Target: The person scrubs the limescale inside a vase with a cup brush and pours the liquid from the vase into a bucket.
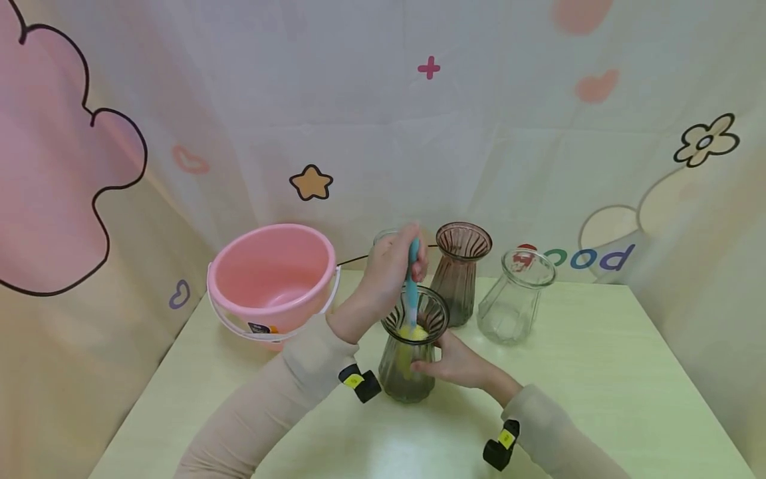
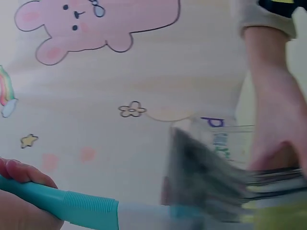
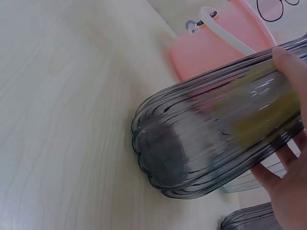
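My left hand (image 1: 385, 269) grips the teal handle (image 2: 91, 207) of a bottle brush (image 1: 411, 293) above a grey ribbed glass vase (image 1: 407, 379). The brush's yellow sponge head is inside the vase and shows through the glass in the right wrist view. My right hand (image 1: 457, 359) holds the vase's side, with the thumb on the near face and other fingers behind. In the right wrist view, the vase (image 3: 192, 143) appears slanted, its scalloped base toward the table. Motion blurs the vase's rim in the left wrist view.
A pink bucket (image 1: 269, 319) with a white handle stands to the left. Behind the held vase stand a brownish glass vase (image 1: 457, 286) and, farther right, a clear one (image 1: 509, 313). Another clear rim (image 1: 383, 234) shows partly behind my left hand. A printed curtain (image 1: 371, 133) hangs behind the table.
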A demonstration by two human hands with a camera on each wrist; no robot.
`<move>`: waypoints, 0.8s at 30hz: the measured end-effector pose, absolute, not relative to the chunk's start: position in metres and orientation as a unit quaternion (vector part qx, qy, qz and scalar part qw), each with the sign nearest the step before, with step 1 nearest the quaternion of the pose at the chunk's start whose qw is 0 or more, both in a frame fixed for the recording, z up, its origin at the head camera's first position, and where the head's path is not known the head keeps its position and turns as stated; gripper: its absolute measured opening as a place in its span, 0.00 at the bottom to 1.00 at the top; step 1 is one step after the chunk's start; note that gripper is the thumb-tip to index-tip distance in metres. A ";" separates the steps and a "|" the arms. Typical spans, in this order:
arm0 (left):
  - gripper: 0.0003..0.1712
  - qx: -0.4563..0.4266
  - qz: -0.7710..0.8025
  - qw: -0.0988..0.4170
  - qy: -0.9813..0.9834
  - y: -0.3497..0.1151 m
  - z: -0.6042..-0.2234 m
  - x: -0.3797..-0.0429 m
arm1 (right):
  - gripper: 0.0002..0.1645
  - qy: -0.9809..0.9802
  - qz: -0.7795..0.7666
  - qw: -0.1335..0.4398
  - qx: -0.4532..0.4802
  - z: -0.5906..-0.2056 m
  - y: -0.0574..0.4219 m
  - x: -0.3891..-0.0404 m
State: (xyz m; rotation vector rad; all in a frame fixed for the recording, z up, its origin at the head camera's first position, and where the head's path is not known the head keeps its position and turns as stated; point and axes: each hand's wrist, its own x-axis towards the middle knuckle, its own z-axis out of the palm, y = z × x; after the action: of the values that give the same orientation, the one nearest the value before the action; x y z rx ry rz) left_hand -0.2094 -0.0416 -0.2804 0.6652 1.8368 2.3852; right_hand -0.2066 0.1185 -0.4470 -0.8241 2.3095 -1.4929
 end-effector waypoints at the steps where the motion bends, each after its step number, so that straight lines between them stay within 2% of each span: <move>1: 0.26 0.218 0.777 0.026 0.590 -0.042 -0.274 -0.209 | 0.39 0.798 -0.516 0.131 -0.283 -0.447 0.118 -0.206; 10: 0.25 0.201 0.803 0.020 0.561 -0.049 -0.251 -0.209 | 0.38 0.795 -0.521 0.116 -0.288 -0.448 0.114 -0.204; 20: 0.25 0.203 0.806 0.001 0.555 -0.047 -0.265 -0.205 | 0.39 0.807 -0.510 0.089 -0.284 -0.418 0.105 -0.186; 24: 0.25 0.189 0.800 0.012 0.569 -0.043 -0.282 -0.205 | 0.41 0.809 -0.511 0.084 -0.277 -0.416 0.104 -0.185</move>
State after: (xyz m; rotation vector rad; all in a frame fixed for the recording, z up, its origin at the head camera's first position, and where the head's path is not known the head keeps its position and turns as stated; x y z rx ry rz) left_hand -0.2049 -0.0428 -0.2819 0.5901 1.7732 2.4957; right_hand -0.1848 0.1041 -0.4156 -0.8269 2.4156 -1.5253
